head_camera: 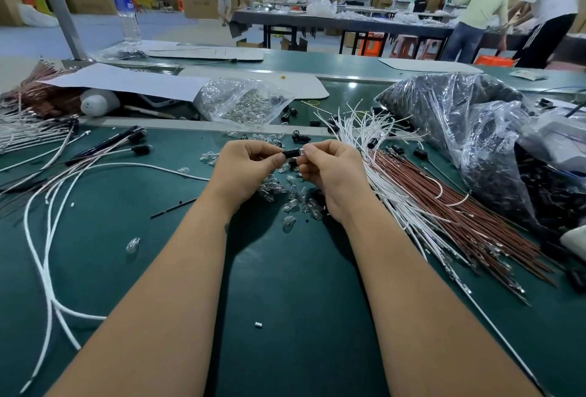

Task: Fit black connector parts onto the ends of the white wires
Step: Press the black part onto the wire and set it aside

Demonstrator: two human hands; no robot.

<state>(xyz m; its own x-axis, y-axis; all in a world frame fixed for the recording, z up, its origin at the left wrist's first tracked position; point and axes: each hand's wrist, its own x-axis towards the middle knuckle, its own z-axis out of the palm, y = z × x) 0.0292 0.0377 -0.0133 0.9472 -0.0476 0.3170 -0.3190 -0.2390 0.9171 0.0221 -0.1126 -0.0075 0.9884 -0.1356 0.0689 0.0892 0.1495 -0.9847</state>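
Both hands up over green table (285, 285): my left hand (244, 163) and right hand (329, 168) each pinching black connector (291, 153) ends, white wires (393, 203) right

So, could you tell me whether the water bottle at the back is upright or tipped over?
Upright: the water bottle stands on its base beside the grey post.

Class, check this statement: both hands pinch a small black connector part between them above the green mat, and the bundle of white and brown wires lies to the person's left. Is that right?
Not quite. In the head view the left hand and right hand do pinch the black connector part above the green mat, but the bundle of white and brown wires lies to the person's right.
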